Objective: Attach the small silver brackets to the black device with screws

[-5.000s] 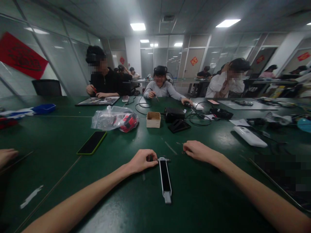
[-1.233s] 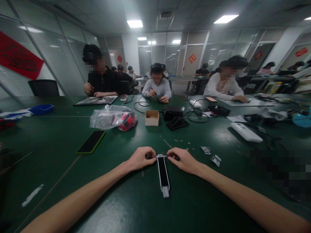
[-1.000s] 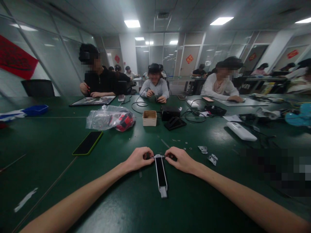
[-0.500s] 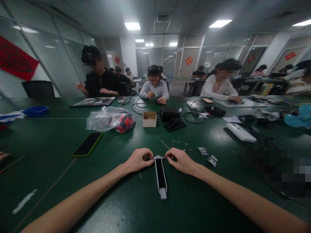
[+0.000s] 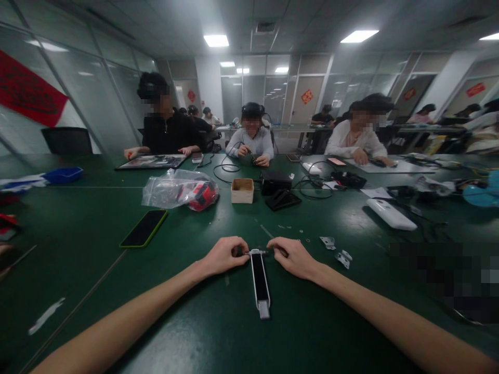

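A long narrow device (image 5: 261, 280) with a black face and white edges lies on the green table (image 5: 187, 332), a metal rod across its far end. My left hand (image 5: 227, 254) pinches the left end of that rod. Just right of the rod's other end is my right hand (image 5: 293, 256), its thumb and index finger slightly apart and nothing visible between them. Two small metal brackets, one of them (image 5: 328, 242) nearer the back, rest to the right, with tiny rings beside them.
A phone (image 5: 144, 228) and a plastic bag (image 5: 166, 191) with red items lie left. Farther back are a small box (image 5: 242, 191), a black stand (image 5: 283, 199) and cables. A white device (image 5: 391, 214) lies right. Several people sit across the table.
My right thumb and index finger have parted from the rod's right end. My left hand keeps its pinch. The view has shifted slightly. Across the table, people's hands have moved.
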A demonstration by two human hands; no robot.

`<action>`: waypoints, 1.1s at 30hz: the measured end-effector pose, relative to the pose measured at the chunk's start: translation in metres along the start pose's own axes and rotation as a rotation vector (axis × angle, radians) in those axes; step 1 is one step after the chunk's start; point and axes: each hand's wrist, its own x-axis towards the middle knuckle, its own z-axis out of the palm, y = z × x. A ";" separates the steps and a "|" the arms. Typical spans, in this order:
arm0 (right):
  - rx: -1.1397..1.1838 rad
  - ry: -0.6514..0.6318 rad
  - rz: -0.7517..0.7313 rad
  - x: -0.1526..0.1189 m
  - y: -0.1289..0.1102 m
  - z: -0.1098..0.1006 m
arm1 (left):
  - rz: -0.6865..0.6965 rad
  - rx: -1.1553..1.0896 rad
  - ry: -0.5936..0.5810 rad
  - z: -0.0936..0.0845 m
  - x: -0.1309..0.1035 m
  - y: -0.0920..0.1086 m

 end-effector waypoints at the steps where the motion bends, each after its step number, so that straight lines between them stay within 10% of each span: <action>1: 0.008 -0.013 -0.005 0.000 0.000 -0.001 | 0.004 0.000 0.002 0.000 0.000 0.000; 33: -0.045 -0.133 -0.088 -0.002 0.001 0.000 | -0.015 0.003 -0.018 -0.001 0.001 0.001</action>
